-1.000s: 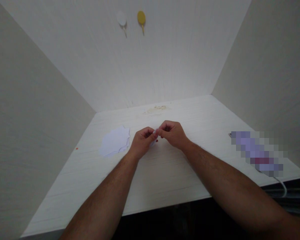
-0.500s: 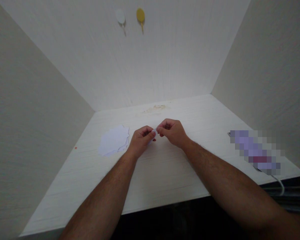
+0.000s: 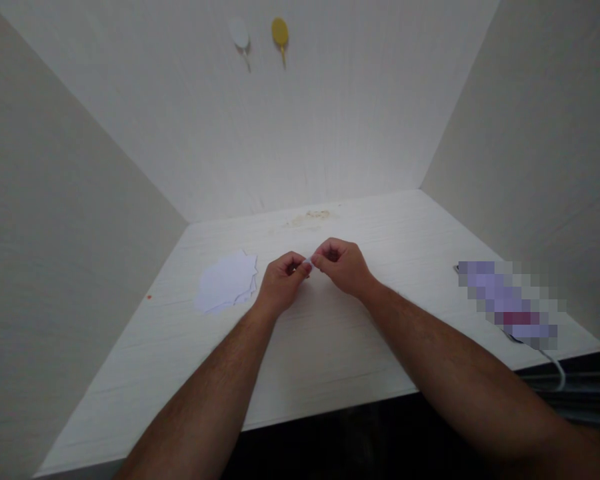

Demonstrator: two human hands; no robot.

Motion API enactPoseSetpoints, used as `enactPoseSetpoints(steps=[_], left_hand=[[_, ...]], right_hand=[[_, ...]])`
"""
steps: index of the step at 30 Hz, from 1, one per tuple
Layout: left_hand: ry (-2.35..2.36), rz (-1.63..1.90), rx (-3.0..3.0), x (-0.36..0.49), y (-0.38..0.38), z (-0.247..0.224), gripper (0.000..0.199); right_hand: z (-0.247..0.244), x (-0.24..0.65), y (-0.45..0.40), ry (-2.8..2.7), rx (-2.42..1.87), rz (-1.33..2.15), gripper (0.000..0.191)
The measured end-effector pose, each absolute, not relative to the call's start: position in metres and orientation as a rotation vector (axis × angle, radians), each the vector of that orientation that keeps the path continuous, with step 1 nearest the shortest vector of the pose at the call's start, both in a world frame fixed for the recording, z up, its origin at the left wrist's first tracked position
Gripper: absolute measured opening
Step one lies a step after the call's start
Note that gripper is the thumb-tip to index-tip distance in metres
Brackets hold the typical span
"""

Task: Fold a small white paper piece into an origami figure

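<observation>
Over the middle of the white table, my left hand and my right hand meet fingertip to fingertip. Between them is a small piece of white paper, pinched by the thumb and fingers of both hands. Most of the piece is covered by my fingers, so its shape and any folds cannot be made out. To the left of my left hand lies a loose stack of white paper sheets with uneven edges.
A pixelated phone-like device lies at the right with a white cable running over the table's front edge. White and yellow hooks are fixed to the back wall. Side walls enclose the table; a brownish stain marks its rear.
Both hands stay in nearly the same place, still pinching the paper. Less of the paper shows below my left fingers now. The whole view has shifted slightly.
</observation>
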State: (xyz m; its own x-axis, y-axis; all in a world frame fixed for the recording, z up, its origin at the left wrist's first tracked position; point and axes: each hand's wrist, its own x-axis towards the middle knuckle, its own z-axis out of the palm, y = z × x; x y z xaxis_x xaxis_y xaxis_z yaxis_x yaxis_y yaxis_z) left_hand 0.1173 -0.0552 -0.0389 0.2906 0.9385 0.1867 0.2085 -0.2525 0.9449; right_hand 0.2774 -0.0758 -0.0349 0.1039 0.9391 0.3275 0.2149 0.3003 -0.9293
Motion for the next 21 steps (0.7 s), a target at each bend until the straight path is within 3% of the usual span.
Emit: enactPoseSetpoints(steps=[21], left_hand=[[0.993, 1.081, 1.701, 0.1194, -0.0547, -0.0451, 0.023]], right_hand=[[-0.0389, 0.2747, -0.0756, -1.382, -1.179, 0.706, 0.008]])
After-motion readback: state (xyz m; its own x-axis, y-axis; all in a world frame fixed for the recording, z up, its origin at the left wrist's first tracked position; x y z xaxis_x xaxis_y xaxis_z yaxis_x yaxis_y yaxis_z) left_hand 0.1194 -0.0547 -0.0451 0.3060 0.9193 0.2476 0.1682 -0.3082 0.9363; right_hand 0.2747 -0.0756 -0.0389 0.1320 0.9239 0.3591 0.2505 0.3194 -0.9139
